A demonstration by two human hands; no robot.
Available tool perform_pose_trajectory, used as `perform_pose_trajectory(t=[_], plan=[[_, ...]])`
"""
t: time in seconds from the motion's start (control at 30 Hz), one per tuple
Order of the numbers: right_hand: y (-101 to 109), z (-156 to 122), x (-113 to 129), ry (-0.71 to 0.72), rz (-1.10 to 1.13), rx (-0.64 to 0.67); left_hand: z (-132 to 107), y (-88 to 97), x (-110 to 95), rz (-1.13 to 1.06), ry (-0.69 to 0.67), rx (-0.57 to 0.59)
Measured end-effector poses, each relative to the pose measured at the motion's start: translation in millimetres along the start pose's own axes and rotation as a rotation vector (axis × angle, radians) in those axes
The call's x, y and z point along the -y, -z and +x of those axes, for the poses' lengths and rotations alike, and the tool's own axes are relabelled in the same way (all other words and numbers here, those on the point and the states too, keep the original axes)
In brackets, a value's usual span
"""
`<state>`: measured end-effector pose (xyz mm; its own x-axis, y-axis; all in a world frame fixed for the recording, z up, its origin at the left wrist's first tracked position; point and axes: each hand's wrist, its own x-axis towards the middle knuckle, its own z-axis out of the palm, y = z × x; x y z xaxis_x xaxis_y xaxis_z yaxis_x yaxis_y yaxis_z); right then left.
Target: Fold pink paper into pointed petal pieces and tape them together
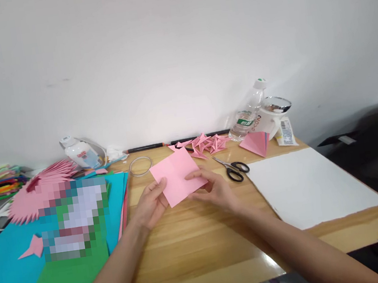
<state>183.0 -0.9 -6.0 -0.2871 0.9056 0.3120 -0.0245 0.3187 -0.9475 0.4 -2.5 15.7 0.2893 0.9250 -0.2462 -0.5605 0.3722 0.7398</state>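
Note:
A pink square of paper (178,175) is held just above the wooden table (190,249), tilted like a diamond. My left hand (152,204) grips its lower left edge, thumb on top. My right hand (213,188) pinches its right corner, fingers lying over the sheet. Behind the sheet lies a heap of folded pink paper pieces (207,144).
Black-handled scissors (233,168) lie right of my hands, beside a large white sheet (308,185). Blue and green sheets (14,278) cover the left side, with a pink spiky paper fan (27,194). A wire ring (140,165), plastic bottle (248,114) and glue bottle (81,154) stand by the wall.

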Motion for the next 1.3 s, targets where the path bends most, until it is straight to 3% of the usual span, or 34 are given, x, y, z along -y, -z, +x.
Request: perform_pose_trajectory(t=[0.2,0.4,0.6,0.8,1.03,1.17,1.3], plan=[[-3,-1,-9,0.1,-0.071,-0.016,-2,-0.7,2,0.019,-0.002,0.002],[-1,2,-7,0.096,-0.048,-0.035,-1,-1.1,4,0.075,-0.014,0.028],[4,5,-5,-0.035,0.055,-0.139,-4,-6.2,6,0.219,-0.289,-0.006],[7,7,1,-0.037,0.049,-0.164,-9,-6.9,14,0.389,-0.407,-0.115],[2,5,-5,-0.04,0.091,-0.232,-12,-1.9,8,0.877,-0.38,0.015],[1,4,-8,-0.068,0.102,-0.222,-10,-0.4,9,0.814,-0.329,-0.013],[0,4,-10,-0.099,0.115,-0.189,-6,-3.4,10,0.788,-0.378,-0.094]])
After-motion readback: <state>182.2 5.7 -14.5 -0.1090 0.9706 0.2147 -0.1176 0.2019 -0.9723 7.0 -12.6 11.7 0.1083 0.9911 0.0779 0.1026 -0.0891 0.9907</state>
